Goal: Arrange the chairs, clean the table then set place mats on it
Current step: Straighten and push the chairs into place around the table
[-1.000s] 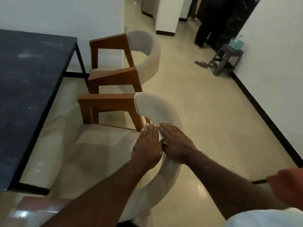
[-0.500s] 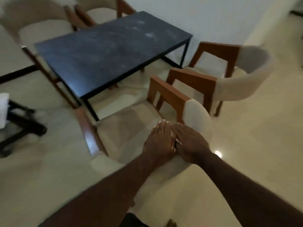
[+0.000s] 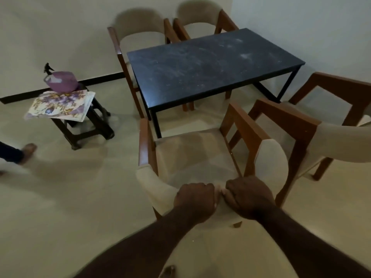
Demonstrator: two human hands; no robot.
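A dark, dusty table (image 3: 210,65) stands by the far wall. Directly below me is a wooden chair with a cream padded back (image 3: 192,157), facing the table's near corner. My left hand (image 3: 193,197) and my right hand (image 3: 248,195) sit side by side, both curled around the top of that chair's curved backrest. A second chair (image 3: 313,125) stands just to its right. Two more chairs (image 3: 140,31) are at the table's far side. Flowered place mats (image 3: 60,104) lie stacked on a small dark stool at the left.
A purple spray bottle (image 3: 60,81) rests on the stool (image 3: 88,125) beside the mats. Another person's foot (image 3: 28,151) shows at the left edge. Pale tiled floor lies open to my left and behind the chair.
My view has swung left, from the chairs' side to facing the table. My hands went from flat on the backrest to curled around it, and the chair now points at the table.
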